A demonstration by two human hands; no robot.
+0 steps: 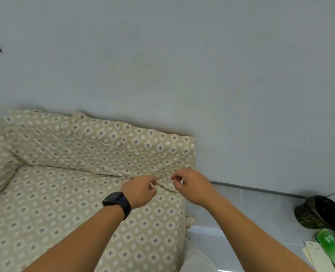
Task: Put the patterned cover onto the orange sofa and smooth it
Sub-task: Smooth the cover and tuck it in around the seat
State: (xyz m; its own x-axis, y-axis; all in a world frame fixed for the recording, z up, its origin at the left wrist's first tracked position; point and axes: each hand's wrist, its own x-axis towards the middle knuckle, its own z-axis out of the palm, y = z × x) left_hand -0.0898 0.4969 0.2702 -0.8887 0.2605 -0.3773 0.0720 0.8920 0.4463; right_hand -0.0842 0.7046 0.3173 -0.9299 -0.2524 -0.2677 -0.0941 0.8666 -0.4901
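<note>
Most of the view is grey wall (182, 65) up top and the sofa below it. Patterned cover (74, 193), beige with diamond and ring print, is draped over seat, backrest and the far-left arm. Orange sofa (179, 134) is nearly all hidden; only a thin orange strip shows at the top right edge of the backrest, against the wall. Seat area lies fairly flat, backrest top is lumpy with folds.

Grey tiled floor (251, 209) runs to the right of the sofa. On it, well apart from the sofa: a dark basket (319, 213) tipped on its side, and near it a green packet (331, 250) lying on pale papers (315, 256).

My left hand (141, 190) and right hand (192, 185) are close together at the crease where seat meets backrest, near the sofa's right end. Each pinches a raised fold of the cover between thumb and fingertips; a small ridge of cloth stands between them. Black smartwatch (116, 202) on my left wrist.
</note>
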